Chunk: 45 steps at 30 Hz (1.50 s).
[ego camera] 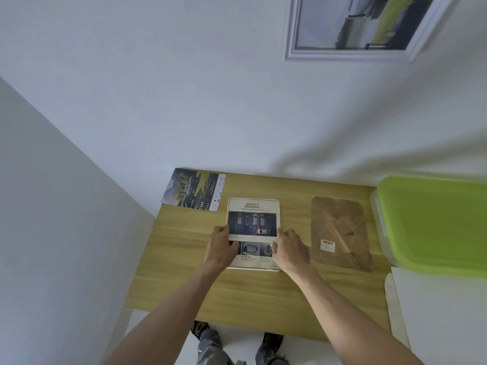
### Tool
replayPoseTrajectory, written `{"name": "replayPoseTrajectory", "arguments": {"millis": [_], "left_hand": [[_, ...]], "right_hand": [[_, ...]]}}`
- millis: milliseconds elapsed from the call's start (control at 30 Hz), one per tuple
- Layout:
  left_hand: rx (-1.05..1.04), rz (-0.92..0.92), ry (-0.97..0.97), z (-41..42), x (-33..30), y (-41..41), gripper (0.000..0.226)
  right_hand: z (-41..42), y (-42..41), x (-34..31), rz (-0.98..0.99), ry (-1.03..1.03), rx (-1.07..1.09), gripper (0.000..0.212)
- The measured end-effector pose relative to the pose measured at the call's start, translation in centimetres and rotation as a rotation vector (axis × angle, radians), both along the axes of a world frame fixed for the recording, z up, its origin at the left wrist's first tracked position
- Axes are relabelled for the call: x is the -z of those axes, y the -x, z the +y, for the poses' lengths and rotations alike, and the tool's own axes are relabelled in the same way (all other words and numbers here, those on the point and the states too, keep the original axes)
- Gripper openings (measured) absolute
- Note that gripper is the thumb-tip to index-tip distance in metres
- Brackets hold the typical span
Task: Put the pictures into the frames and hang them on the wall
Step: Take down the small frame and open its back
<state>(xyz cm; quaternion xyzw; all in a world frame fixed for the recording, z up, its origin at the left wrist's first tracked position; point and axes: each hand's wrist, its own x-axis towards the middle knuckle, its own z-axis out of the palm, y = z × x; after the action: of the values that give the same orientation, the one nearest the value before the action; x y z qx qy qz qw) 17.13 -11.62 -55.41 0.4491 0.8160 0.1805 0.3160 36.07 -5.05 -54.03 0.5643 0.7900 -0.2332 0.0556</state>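
Both forearms reach in from the bottom edge; left hand (221, 246) and right hand (290, 248) rest on the two long sides of the printed sheet (253, 233), fingers curled partly and pressing its margins, thumbs on the paper face. Sheet lies flat inside a thin white-rimmed frame (276, 270) at mid surface (184, 272); whether it is fully seated under the rim cannot be told. Risk 1: uneven pressure from the two hands could buckle or skew the sheet, leaving a corner riding over the rim. Risk 2: the frame looks light and may slide on the smooth wood if pushed sideways. Brown backing board (340, 230) lies well apart to the right, a slim stick-like tool (342, 243) lying across it; it could roll off if the board is lifted carelessly. Second print (193, 189) overhangs the far left corner against the wall and could be knocked off. Green-lidded box (432, 225) crowds the right edge. Open room: bare wood toward the near edge and left of the frame. One framed picture (355, 25) already hangs on the wall above.
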Motion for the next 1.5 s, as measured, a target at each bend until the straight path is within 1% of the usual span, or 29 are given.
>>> {"name": "replayPoseTrajectory", "arguments": {"millis": [67, 133, 233, 367, 467, 600, 733, 867, 933, 1000, 1133, 1233, 1333, 1433, 1500], "left_hand": [[0.052, 0.086, 0.062, -0.3, 0.5, -0.3, 0.040], [0.090, 0.153, 0.078, -0.7, 0.7, -0.5, 0.052], [0.092, 0.158, 0.087, -0.7, 0.9, -0.4, 0.054], [0.055, 0.122, 0.076, -0.5, 0.9, -0.2, 0.049], [-0.022, 0.073, 0.016, -0.6, 1.2, -0.3, 0.041], [-0.114, 0.027, -0.052, -0.6, 1.6, -0.3, 0.032], [-0.175, 0.008, -0.109, -0.9, 1.2, -0.2, 0.030], [-0.209, -0.030, -0.209, -1.1, 0.5, -0.9, 0.031], [-0.251, -0.099, -0.263, -1.1, -0.4, -1.3, 0.036], [-0.332, -0.226, -0.285, -0.9, -1.7, -1.6, 0.042], [-0.532, -0.487, -0.234, -0.4, -3.0, -1.3, 0.061], [-0.634, -0.673, -0.241, -0.4, -3.5, -1.0, 0.053], [-0.692, -0.789, -0.281, -0.5, -4.5, -0.9, 0.050], [-0.707, -0.851, -0.291, -0.6, -5.0, -0.9, 0.050], [-0.702, -0.885, -0.301, -0.7, -5.1, -1.0, 0.051]], "right_hand": [[-0.5, 0.9, 0.3, -0.032, -0.003, 0.024, 0.046], [-1.2, 1.6, 0.6, -0.061, -0.011, 0.045, 0.052], [-2.3, 2.6, 0.8, -0.092, -0.029, 0.071, 0.058], [-3.0, 3.4, 1.0, -0.087, -0.018, 0.127, 0.065], [-3.2, 3.9, 1.2, -0.095, 0.032, 0.143, 0.069], [-3.0, 3.9, 1.0, -0.099, 0.070, 0.147, 0.069], [-2.9, 3.8, 0.9, -0.072, 0.081, 0.154, 0.067], [-2.8, 3.5, 0.6, -0.052, 0.084, 0.154, 0.067], [-2.7, 3.3, 0.5, -0.039, 0.082, 0.154, 0.067], [-2.6, 3.2, 0.5, -0.014, 0.079, 0.160, 0.065], [-2.1, 2.2, 0.3, 0.122, 0.100, 0.209, 0.054], [-1.3, 1.1, 0.1, 0.281, 0.152, 0.275, 0.047], [-0.4, 0.2, -0.9, 0.480, 0.251, 0.365, 0.043], [0.5, -0.6, -2.2, 0.601, 0.372, 0.485, 0.054], [1.0, -1.0, -2.4, 0.679, 0.439, 0.566, 0.055]]}}
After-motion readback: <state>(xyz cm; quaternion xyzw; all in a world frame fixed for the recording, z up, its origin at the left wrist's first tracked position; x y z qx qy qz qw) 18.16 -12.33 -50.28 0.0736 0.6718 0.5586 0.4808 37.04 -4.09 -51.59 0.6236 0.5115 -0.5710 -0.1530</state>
